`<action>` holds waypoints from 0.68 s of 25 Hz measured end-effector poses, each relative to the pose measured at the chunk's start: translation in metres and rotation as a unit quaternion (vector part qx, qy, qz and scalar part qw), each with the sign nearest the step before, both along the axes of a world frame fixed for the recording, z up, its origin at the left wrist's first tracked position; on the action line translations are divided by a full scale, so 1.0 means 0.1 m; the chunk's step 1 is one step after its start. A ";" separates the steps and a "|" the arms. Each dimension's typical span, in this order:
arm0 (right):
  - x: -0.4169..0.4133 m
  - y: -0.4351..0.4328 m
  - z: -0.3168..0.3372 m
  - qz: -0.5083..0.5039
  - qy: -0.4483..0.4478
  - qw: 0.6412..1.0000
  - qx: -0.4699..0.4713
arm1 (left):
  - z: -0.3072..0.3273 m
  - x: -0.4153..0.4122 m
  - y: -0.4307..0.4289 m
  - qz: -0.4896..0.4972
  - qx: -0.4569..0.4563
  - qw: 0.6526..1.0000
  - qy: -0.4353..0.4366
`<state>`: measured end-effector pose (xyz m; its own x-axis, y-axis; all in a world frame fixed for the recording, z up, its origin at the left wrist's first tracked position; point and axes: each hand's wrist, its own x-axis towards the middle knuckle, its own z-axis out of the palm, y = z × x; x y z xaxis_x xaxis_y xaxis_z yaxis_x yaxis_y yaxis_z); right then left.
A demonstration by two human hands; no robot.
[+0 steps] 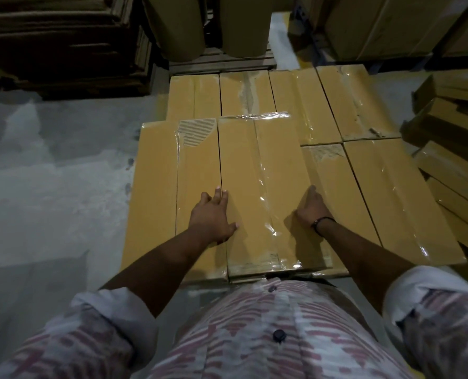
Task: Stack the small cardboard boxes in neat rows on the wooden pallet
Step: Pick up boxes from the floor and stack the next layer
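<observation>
A long tan cardboard box (257, 187) wrapped in clear tape lies on top of the stack in front of me. My left hand (213, 216) rests flat on its left edge, fingers straight, thumb spread onto the top. My right hand (310, 206) lies against the box's right side, fingers pointing away from me. A second upper box (197, 170) sits tight against its left. Lower rows of the same boxes (304, 105) stretch behind and to the right (396, 198). The pallet under the stack is hidden.
A loose heap of the same boxes (451, 160) slumps at the right. Dark flat cardboard stacks (63, 45) stand at the far left, two tall brown rolls (208, 23) on a wooden pallet (222, 62) behind. Grey concrete floor (50, 173) lies to the left.
</observation>
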<state>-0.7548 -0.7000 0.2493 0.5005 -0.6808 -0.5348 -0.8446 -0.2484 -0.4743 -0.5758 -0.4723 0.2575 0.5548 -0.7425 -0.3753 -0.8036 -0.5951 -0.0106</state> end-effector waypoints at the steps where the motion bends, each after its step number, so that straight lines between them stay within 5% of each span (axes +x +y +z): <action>1: -0.01 0.04 -0.02 0.014 0.007 1.000 -0.005 | 0.00 -0.01 -0.01 0.003 0.003 1.000 0.002; 9: -0.26 0.16 -0.04 0.018 -0.004 1.000 0.011 | 0.05 -0.06 -0.03 0.048 -0.025 0.998 0.039; 17: -0.53 0.31 -0.16 0.009 -0.018 1.000 -0.003 | -0.05 -0.20 -0.18 0.218 -0.146 0.959 0.102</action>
<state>-0.8082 -0.6687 0.2337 0.5320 -0.6739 -0.5127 -0.8222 -0.2662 -0.5031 -0.5961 -0.4907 0.2530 0.7741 -0.5459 -0.3205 -0.4443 -0.8292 0.3391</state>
